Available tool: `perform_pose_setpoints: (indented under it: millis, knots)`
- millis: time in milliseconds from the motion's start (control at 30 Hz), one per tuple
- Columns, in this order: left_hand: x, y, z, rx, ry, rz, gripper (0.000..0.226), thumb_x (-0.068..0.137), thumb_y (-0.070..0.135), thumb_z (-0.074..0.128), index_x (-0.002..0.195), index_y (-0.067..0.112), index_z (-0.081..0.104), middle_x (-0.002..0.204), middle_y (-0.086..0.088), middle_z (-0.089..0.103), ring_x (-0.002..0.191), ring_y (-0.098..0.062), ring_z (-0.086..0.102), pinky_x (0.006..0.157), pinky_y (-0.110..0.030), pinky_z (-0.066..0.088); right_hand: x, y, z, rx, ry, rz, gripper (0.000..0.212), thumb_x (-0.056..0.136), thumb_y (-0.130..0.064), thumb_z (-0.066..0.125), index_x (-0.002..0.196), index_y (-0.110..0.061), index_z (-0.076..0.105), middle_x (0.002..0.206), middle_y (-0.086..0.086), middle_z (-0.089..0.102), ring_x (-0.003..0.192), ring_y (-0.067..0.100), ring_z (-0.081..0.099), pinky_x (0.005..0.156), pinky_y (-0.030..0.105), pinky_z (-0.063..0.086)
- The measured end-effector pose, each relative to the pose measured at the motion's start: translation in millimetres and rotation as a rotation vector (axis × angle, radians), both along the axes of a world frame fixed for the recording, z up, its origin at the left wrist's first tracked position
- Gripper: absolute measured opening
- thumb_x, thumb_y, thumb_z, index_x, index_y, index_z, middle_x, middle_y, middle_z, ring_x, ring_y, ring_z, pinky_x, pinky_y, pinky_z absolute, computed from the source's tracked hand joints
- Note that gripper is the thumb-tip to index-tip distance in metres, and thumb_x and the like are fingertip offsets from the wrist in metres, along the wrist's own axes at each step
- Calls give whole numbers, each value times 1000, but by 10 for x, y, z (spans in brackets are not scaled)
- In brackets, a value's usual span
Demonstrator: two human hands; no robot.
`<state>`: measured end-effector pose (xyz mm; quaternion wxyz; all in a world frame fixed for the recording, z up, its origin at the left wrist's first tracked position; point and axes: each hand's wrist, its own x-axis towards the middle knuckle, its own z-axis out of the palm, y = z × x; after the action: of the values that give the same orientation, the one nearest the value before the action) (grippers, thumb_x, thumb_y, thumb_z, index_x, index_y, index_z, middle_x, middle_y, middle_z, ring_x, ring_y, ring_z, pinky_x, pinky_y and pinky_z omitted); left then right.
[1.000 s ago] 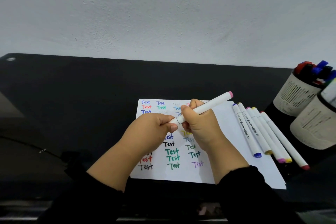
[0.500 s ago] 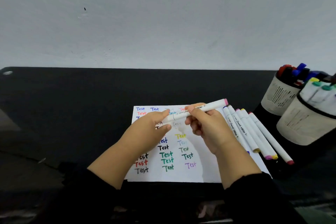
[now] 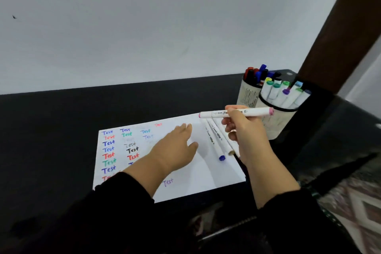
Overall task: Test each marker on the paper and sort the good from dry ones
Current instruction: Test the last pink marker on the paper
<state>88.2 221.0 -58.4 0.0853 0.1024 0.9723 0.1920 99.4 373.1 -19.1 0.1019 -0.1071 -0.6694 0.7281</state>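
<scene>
Resting flat on the paper (image 3: 115, 173), the left hand (image 3: 175, 148) has its fingers straight and relaxed, while the right hand (image 3: 245, 130) pinches the capped pink marker (image 3: 235, 113) above the loose markers (image 3: 216, 142); I'd drop it gently in the right cup (image 3: 274, 123).

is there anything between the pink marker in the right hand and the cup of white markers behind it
Nothing visible blocks it. The right hand holds the pink marker level in the air, just in front of the nearer cup of white markers. The loose markers lie lower, on the paper, below that path.
</scene>
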Motion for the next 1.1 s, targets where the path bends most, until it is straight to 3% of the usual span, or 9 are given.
perform_pose_setpoints:
  millis: [200,333,400,567,767,867,967,1100]
  knots:
    - [-152,266,-318,-156,86,-26,60,99,43,27,150,18,9,158,0,-1,145,-17,1,115,-30,6,97,494,178,45,92,-203,11,90,-9,54,86,-19,57,79,4,63,61,5,53,49,13,41]
    - [-135,296,-448,-143,96,-5,59,99,44,25,150,19,11,158,3,0,144,-13,3,116,-29,6,147,750,218,118,121,-305,9,91,-11,54,90,-20,55,97,7,63,81,9,56,57,15,42]
    - [-136,311,-452,-135,109,3,59,98,45,26,150,20,11,158,5,0,144,-12,3,115,-28,6,163,833,229,145,137,-347,7,91,-11,53,92,-18,53,94,5,62,82,9,55,56,15,42]
    - [-135,311,-464,-121,115,10,59,98,45,26,150,22,12,157,7,1,144,-11,4,115,-28,7,153,927,226,199,184,-397,11,91,-7,52,88,-17,50,75,-1,55,63,4,51,48,6,42]
    - [-137,322,-438,-132,112,16,58,98,45,26,150,22,12,157,7,1,144,-12,4,116,-30,9,62,998,253,361,84,-352,18,92,-9,50,78,-20,46,70,-4,49,58,6,49,49,14,43]
    - [-127,335,-445,-144,105,15,59,98,45,26,150,22,11,158,7,0,144,-12,4,115,-30,8,-37,1068,297,512,10,-320,6,94,-16,51,89,-13,49,71,-4,50,61,7,50,51,19,41]
    - [-139,328,-450,-139,104,16,59,98,45,26,150,22,11,157,7,0,144,-12,4,116,-30,9,-155,1126,338,717,-48,-252,11,95,-18,49,90,-8,48,70,-1,48,66,14,49,59,28,44]
    - [-134,341,-442,-132,106,17,59,98,45,26,150,22,11,157,8,1,144,-12,4,116,-30,9,-316,1177,420,947,-210,-174,16,95,-24,50,96,-8,52,73,1,50,63,14,48,52,26,37]
